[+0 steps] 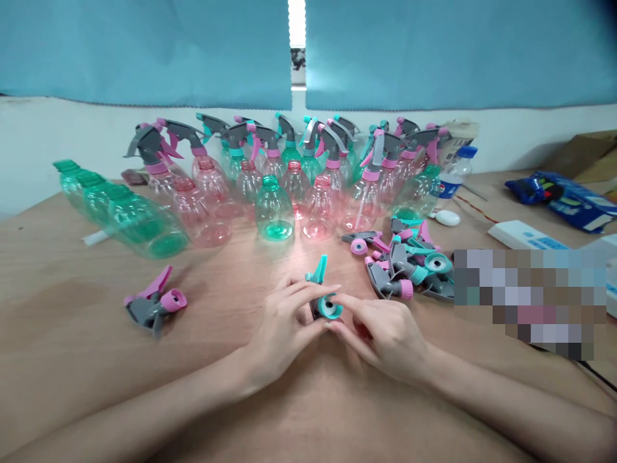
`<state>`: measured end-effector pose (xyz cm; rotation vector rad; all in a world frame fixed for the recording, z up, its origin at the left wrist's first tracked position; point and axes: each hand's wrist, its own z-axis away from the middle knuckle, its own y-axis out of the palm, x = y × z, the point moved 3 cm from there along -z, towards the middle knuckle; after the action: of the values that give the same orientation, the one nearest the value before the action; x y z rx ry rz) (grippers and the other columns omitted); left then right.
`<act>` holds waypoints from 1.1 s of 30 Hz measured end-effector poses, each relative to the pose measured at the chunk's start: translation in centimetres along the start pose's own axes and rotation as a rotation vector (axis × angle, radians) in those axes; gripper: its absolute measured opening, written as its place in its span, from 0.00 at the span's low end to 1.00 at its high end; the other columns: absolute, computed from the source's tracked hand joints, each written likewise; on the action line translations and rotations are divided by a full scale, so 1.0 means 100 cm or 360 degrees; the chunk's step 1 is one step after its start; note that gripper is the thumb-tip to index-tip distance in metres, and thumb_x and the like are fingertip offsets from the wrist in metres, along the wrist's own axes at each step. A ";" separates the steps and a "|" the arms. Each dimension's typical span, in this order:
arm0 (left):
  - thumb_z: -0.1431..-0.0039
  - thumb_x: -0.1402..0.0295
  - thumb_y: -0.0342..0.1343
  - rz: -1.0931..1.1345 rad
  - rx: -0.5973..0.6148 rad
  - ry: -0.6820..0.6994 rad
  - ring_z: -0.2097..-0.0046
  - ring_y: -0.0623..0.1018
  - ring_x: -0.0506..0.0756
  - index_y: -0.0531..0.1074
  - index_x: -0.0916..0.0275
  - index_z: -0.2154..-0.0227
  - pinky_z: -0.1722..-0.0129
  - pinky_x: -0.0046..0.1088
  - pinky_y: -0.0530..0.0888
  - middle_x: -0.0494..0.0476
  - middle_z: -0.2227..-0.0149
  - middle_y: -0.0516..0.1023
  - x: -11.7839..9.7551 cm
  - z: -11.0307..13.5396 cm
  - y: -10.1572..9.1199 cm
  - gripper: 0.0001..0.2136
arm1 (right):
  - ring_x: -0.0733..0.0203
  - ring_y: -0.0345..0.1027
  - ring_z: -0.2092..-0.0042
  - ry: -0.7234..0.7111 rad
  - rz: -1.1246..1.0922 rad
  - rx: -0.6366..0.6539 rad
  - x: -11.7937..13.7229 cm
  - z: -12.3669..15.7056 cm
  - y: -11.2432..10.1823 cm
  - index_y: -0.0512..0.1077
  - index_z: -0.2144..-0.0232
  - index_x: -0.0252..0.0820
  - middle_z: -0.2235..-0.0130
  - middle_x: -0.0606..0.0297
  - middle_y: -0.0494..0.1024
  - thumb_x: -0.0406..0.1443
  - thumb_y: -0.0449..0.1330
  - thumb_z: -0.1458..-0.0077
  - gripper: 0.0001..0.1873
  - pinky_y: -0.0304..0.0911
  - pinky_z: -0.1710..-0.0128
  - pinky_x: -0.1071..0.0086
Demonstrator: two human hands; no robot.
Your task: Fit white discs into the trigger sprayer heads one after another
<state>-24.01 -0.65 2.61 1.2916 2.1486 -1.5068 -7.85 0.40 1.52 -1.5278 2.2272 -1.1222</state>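
Note:
Between my two hands, above the front middle of the table, is a grey and teal spray bottle trigger head (330, 307), its round collar facing me and its teal lever pointing up. My left hand (289, 318) is closed around its left side. With thumb and forefinger, my right hand (385, 328) pinches the teal collar from the right. A pink and grey trigger head (154, 302) lies alone to the left. At the right is a pile of loose pink and teal trigger heads (405, 260). An uncapped green bottle (274, 209) stands beyond my hands.
Several pink bottles with trigger heads (332, 154) line the back. Uncapped green bottles (144, 218) stand at the left on the wooden table (72, 354). Farther right are a blue-capped drink bottle (453, 177), a white power strip (527, 238) and a blue packet (569, 199).

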 end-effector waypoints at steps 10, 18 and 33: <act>0.48 0.73 0.63 0.0027 -0.0010 0.0140 0.64 0.71 0.53 0.72 0.60 0.54 0.63 0.30 0.71 0.53 0.63 0.79 0.003 -0.001 -0.001 0.17 | 0.68 0.61 0.80 0.0009 -0.0095 0.0176 0.001 -0.003 0.002 0.65 0.51 0.32 0.80 0.71 0.70 0.36 0.50 0.37 0.16 0.54 0.79 0.73; 0.48 0.72 0.63 0.0035 0.0044 0.0129 0.64 0.72 0.53 0.73 0.60 0.55 0.63 0.30 0.71 0.52 0.66 0.78 0.004 -0.002 0.001 0.16 | 0.69 0.55 0.84 0.0171 -0.0384 0.0340 -0.003 0.001 0.013 0.57 0.49 0.33 0.82 0.77 0.65 0.36 0.47 0.37 0.16 0.48 0.83 0.74; 0.49 0.76 0.60 0.0183 -0.0020 -0.0233 0.73 0.71 0.48 0.73 0.59 0.60 0.73 0.22 0.70 0.48 0.71 0.68 0.006 0.001 0.000 0.13 | 0.68 0.61 0.82 0.0018 0.0043 0.0012 0.002 0.001 0.004 0.64 0.50 0.30 0.81 0.72 0.70 0.38 0.52 0.38 0.18 0.54 0.80 0.72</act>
<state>-24.39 -0.37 2.18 1.2373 1.9557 -1.4906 -8.14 0.26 1.23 -1.4875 2.2417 -1.1331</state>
